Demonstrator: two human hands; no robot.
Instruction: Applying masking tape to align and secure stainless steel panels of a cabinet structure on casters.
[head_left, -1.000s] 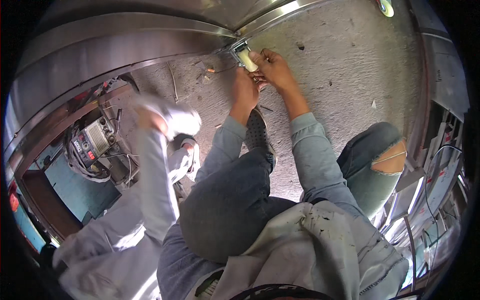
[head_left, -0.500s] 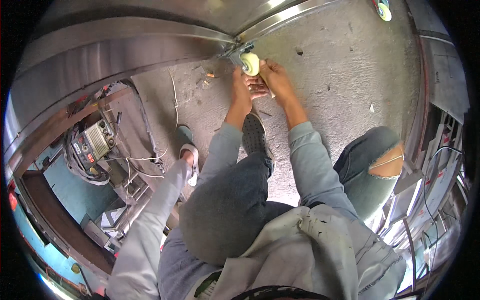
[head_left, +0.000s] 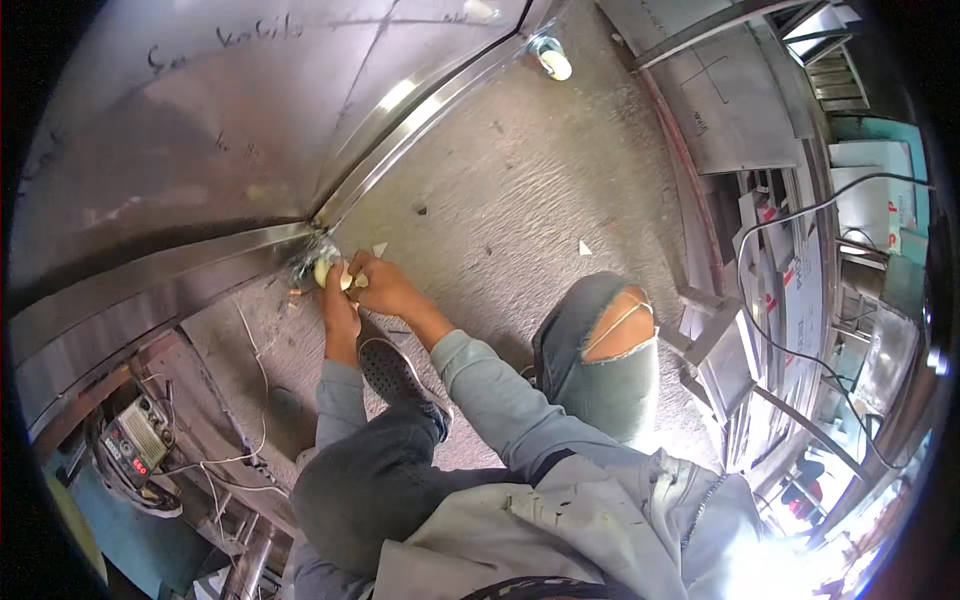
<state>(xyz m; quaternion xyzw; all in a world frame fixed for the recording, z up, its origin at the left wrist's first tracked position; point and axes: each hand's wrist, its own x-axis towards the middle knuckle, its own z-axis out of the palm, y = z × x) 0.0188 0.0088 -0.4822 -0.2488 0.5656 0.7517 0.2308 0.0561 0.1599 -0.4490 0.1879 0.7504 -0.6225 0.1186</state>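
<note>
A caster with a pale yellow wheel (head_left: 322,271) is fixed beneath the corner of a large stainless steel cabinet (head_left: 190,250). My left hand (head_left: 342,318) is closed at the wheel, its thumb along the right side. Close against it, my right hand (head_left: 392,291) has its thumb and fingers pinched together just right of the wheel. A small yellowish bit shows at those fingertips, too small to name. Just beyond my right hand, a white scrap (head_left: 379,248) lies on the concrete floor.
Another caster (head_left: 552,62) stands under the cabinet's far corner. At the lower left is a welding machine (head_left: 140,440) with a lit display and a white cable (head_left: 262,385). Metal sheets (head_left: 720,110) and a black cable (head_left: 750,300) line the right side. A second scrap (head_left: 585,247) lies on the floor.
The view has swung right, so the cabinet corner and my hands sit further left. A white scrap has appeared on the floor by the caster. Another person's sandalled foot has left view.
</note>
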